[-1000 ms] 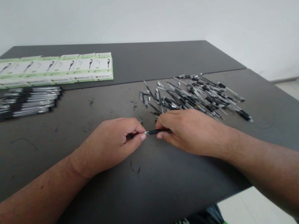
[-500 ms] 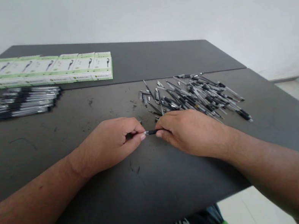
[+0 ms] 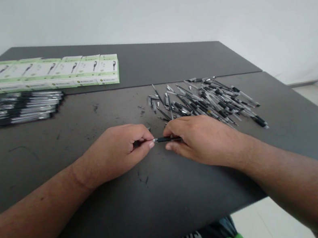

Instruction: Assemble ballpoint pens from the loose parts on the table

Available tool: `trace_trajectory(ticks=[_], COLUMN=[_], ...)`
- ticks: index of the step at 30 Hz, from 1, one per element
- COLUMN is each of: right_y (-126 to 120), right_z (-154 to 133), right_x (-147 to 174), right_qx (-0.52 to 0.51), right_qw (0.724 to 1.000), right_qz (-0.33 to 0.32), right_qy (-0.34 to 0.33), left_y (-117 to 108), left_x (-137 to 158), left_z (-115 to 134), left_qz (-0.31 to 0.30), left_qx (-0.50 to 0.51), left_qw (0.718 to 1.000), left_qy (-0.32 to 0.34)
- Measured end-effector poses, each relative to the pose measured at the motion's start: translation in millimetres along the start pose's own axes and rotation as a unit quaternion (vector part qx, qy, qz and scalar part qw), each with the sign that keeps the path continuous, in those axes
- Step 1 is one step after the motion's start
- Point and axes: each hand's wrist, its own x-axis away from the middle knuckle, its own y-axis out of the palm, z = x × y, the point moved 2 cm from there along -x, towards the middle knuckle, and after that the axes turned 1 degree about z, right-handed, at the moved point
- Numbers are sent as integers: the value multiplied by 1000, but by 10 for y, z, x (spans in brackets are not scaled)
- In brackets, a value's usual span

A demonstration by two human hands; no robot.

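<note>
My left hand [image 3: 125, 146] pinches the tip end of a pen [image 3: 164, 139] between thumb and fingertips. The pen lies level, with its black grip showing between my two hands. Around its other end is my right hand [image 3: 203, 137], thumb and index finger a little apart, and the pen runs through the gap between them. The pen's far end is hidden beneath that hand. Just behind my right hand spreads a loose pile of pen parts [image 3: 205, 100], with clear barrels, black grips and thin refills.
Assembled-looking pens [image 3: 27, 107] lie side by side at the left. Behind them, a row of white and green boxes [image 3: 83, 71] stands on the grey table [image 3: 103, 219]. Dark marks and scraps dot the tabletop. A pale wall [image 3: 133, 8] rises behind.
My right thumb and index finger have parted from their pinch, so more of the pen shows between them. My left hand keeps its hold on the tip end.
</note>
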Motion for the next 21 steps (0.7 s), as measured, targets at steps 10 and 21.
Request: trace_trajectory(ticks=[10, 21], right_y=[3, -4], right_z=[0, -4], right_x=[2, -7], right_qx=[-8, 8], right_qw=[1000, 1000], right_qz=[-1, -5], right_qy=[6, 3], left_y=[5, -7], left_x=[10, 12], left_z=[-7, -1], left_qz=[-4, -10], left_qx=[-4, -10], left_qw=[1000, 1000], left_qy=[-4, -5])
